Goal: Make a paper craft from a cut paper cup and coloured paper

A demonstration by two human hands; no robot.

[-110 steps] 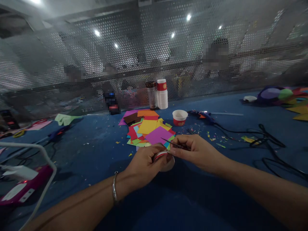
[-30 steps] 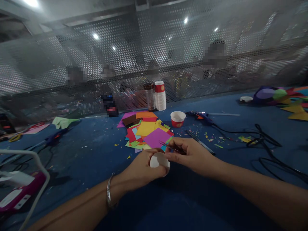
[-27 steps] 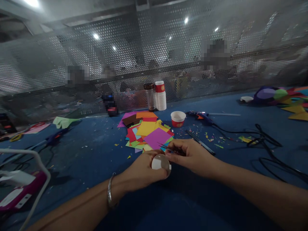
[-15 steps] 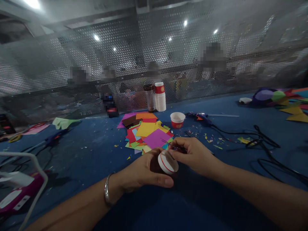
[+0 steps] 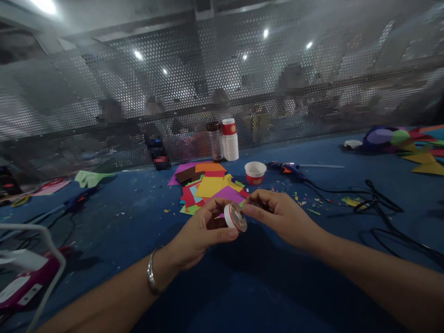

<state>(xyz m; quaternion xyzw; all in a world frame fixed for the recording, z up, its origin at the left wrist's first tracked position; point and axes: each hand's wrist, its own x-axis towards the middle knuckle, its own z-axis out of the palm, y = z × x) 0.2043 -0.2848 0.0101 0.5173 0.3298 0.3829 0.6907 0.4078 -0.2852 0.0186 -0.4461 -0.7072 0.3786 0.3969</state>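
My left hand (image 5: 204,229), with a silver bangle at the wrist, is closed round a small white paper cup (image 5: 236,218) with a red line near its edge. The cup is tilted, its round end facing right. My right hand (image 5: 277,213) pinches a thin dark tool (image 5: 252,200), probably scissors, partly hidden by the fingers, and its fingertips are at the cup's edge. Beyond both hands lies a pile of coloured paper squares (image 5: 210,186).
Behind the pile stand a clear bottle (image 5: 216,144), a stack of paper cups (image 5: 231,145) and a single cup (image 5: 255,174). A glue gun (image 5: 289,170) and black cable (image 5: 378,212) lie right. A purple power strip (image 5: 29,282) is left.
Both hands have shifted slightly; my left hand and the cup are higher and a little further left, and the cup has turned. The held tool now covers less of the purple paper.
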